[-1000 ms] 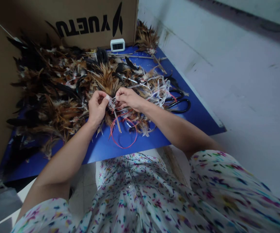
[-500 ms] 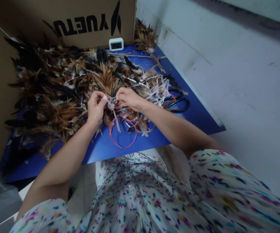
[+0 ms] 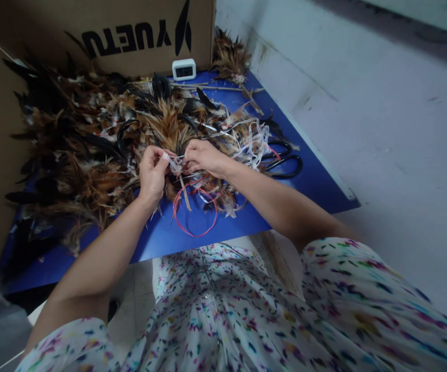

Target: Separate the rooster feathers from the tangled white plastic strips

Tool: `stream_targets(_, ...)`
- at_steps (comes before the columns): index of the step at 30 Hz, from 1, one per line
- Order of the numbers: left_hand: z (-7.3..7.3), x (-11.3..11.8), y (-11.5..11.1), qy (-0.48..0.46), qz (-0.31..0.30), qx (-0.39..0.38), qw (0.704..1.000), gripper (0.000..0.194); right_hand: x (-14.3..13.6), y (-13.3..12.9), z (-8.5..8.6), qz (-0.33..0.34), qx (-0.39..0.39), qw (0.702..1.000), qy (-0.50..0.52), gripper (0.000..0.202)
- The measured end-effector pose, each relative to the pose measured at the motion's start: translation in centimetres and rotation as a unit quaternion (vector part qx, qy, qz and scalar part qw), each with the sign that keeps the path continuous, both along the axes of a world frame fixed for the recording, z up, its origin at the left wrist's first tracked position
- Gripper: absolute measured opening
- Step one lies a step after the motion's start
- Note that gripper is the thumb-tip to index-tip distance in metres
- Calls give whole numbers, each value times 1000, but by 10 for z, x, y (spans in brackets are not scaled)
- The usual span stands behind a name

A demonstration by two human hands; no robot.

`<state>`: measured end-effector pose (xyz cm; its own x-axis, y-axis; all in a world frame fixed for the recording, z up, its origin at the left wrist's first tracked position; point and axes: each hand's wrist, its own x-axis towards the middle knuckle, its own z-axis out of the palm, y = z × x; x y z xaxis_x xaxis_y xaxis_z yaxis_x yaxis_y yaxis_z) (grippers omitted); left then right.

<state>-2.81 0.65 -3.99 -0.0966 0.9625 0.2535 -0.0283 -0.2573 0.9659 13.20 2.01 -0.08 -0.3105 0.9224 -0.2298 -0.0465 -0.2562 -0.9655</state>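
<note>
My left hand (image 3: 153,173) pinches a piece of clear plastic ribbon (image 3: 173,162) between thumb and fingers. Close beside it, my right hand (image 3: 203,157) has its fingers closed on the same ribbon's other side. Between the hands the ribbon lies around the base of a brown feather bundle (image 3: 166,124), from which a thin stick (image 3: 185,194) points toward me. A loop of red string (image 3: 195,236) lies on the blue table just below the hands. The fingertips partly hide the spot where ribbon, stick and feathers meet.
Loose brown and black feathers (image 3: 88,181) cover the table's left. Tangled clear ribbon (image 3: 257,142) and black-handled scissors (image 3: 295,168) lie at right. Behind are a small white clock (image 3: 184,70), a cardboard box (image 3: 146,15) and another feather bundle (image 3: 231,57) by the wall (image 3: 363,129).
The whole view has shifted very slightly. Both hands keep almost the same place and hold on the ribbon.
</note>
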Motion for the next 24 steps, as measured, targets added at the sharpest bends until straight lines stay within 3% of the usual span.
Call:
stream_targets(8, -1, 3, -1, -11, 34, 13, 999, 44, -1, -2, 4, -2, -18, 1000, -2, 26)
stream_targets(24, 6, -3, 3, -95, 93, -32, 991, 28, -2, -1, -2, -5, -40, 987, 159, 24)
